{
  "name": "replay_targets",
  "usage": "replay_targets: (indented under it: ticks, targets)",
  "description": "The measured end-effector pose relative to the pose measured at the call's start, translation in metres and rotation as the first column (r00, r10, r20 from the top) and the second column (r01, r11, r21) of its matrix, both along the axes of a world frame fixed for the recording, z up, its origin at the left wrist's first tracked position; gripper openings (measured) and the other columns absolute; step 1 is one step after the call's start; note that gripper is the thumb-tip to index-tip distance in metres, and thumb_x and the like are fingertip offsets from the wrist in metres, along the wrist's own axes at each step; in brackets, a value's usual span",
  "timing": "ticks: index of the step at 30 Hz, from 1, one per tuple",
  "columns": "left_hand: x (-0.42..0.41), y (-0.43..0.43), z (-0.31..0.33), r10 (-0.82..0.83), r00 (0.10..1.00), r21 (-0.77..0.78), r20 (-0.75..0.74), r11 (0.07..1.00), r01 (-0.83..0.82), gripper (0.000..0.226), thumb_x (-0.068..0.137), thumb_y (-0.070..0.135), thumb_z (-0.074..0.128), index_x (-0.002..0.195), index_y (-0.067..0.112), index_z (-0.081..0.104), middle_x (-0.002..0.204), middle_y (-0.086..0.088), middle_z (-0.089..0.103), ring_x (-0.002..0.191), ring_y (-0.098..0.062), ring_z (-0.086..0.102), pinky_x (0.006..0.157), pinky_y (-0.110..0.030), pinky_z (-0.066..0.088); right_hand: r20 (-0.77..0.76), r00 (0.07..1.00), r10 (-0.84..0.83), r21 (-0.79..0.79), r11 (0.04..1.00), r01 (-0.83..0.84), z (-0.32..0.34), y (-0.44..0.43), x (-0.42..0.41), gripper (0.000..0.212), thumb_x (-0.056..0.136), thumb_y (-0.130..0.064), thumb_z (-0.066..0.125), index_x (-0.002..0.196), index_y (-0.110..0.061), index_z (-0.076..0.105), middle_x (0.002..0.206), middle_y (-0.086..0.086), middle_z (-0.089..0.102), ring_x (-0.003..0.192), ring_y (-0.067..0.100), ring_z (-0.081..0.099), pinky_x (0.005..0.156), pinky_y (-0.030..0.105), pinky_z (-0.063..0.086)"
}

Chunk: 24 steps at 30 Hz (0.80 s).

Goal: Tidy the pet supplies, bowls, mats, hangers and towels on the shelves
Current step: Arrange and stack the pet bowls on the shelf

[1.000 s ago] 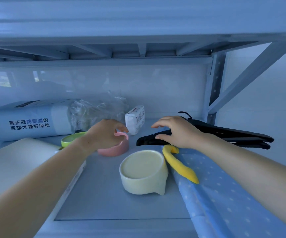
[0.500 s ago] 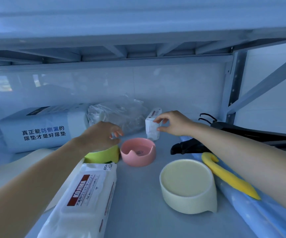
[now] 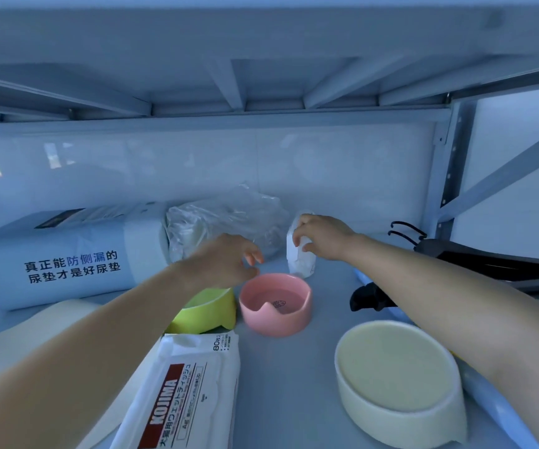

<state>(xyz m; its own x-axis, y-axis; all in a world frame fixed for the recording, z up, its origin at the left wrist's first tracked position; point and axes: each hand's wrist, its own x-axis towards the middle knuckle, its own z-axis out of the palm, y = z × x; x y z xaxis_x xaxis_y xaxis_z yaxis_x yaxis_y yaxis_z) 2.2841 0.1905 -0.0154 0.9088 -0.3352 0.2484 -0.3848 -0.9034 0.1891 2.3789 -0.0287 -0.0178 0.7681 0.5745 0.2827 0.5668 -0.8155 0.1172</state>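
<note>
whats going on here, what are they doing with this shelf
A person is tidying a shelf of pet supplies. Their right hand grips a small white packet standing near the back wall. Their left hand hovers over the pink bowl, fingers loose, holding nothing. The green bowl, cream bowl and wipes pack sit nearby.

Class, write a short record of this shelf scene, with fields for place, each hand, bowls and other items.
Place: shelf
Left hand: above pink bowl, holding nothing
Right hand: grips white pack at the back
Bowls: green bowl left of pink; cream bowl front right
Other: wipes front left; pad bag back left; hangers right
</note>
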Motion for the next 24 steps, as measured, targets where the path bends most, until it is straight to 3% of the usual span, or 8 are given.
replay_targets:
  ticks: [6,10,12,15,20,22,24]
  targets:
    - [0.019,-0.016,-0.006,-0.001,1.0,0.015,-0.031,1.0,0.001,0.021,0.081,0.028,0.064,0.102,0.027,0.067,0.099,0.01,0.066,0.085,-0.01,0.058,0.087,-0.03,0.048,-0.002,1.0,0.026,0.069,0.997,-0.026,0.0,-0.007,0.002,0.007,0.085,-0.009,0.06,0.088,-0.012,0.066,0.101,0.003,0.059,0.093,0.023,0.055,0.072,0.027,0.039]
    - [0.032,-0.034,-0.012,0.064,0.998,-0.082,-0.013,0.995,-0.065,0.029,0.08,0.03,0.065,0.109,0.026,0.064,0.112,0.007,0.064,0.101,-0.014,0.059,0.086,-0.022,0.044,-0.016,1.0,0.023,0.216,0.976,-0.019,0.001,-0.021,0.001,0.004,0.083,-0.012,0.064,0.085,-0.011,0.068,0.091,0.003,0.062,0.084,0.019,0.053,0.068,0.027,0.036]
    - [0.039,-0.046,-0.015,0.091,0.996,-0.085,0.016,0.992,-0.09,0.045,0.08,0.035,0.066,0.123,0.024,0.055,0.125,0.003,0.056,0.112,-0.017,0.054,0.091,-0.025,0.042,-0.009,1.0,0.023,0.317,0.948,-0.019,0.001,-0.027,-0.002,0.002,0.081,-0.014,0.067,0.082,-0.013,0.068,0.082,0.0,0.06,0.077,0.016,0.051,0.064,0.025,0.032]
    - [0.049,-0.065,-0.018,0.089,0.996,-0.091,0.019,0.992,-0.087,0.068,0.079,0.04,0.067,0.137,0.02,0.037,0.137,-0.003,0.043,0.123,-0.022,0.045,0.098,-0.032,0.04,-0.047,0.999,0.02,0.483,0.876,0.005,0.001,-0.037,-0.005,0.004,0.079,-0.016,0.071,0.076,-0.018,0.068,0.078,-0.003,0.064,0.073,0.015,0.056,0.065,0.024,0.04]
    - [0.068,-0.083,-0.022,0.068,0.996,0.028,0.06,0.997,-0.07,0.079,0.08,0.03,0.068,0.144,0.017,0.023,0.14,-0.008,0.038,0.128,-0.027,0.041,0.101,-0.038,0.039,-0.165,0.986,0.027,0.6,0.796,0.079,-0.002,-0.056,-0.009,0.011,0.074,-0.014,0.075,0.069,-0.021,0.068,0.066,-0.011,0.063,0.059,0.003,0.055,0.058,0.017,0.042]
    - [0.075,-0.086,-0.023,0.049,0.997,0.063,0.062,0.997,-0.053,0.075,0.081,0.025,0.068,0.143,0.016,0.026,0.14,-0.009,0.04,0.128,-0.027,0.041,0.102,-0.034,0.035,-0.211,0.977,0.038,0.602,0.793,0.099,-0.005,-0.065,-0.01,0.014,0.074,-0.012,0.075,0.068,-0.021,0.067,0.068,-0.007,0.064,0.057,0.002,0.057,0.06,0.024,0.048]
    - [0.079,-0.09,-0.024,0.003,0.999,-0.006,0.036,1.0,-0.003,0.062,0.081,0.018,0.069,0.137,0.017,0.042,0.134,-0.006,0.05,0.121,-0.024,0.048,0.096,-0.023,0.034,-0.243,0.97,0.025,0.601,0.789,0.13,-0.007,-0.074,-0.01,0.016,0.075,-0.012,0.075,0.066,-0.022,0.066,0.075,-0.002,0.066,0.065,0.013,0.063,0.063,0.031,0.056]
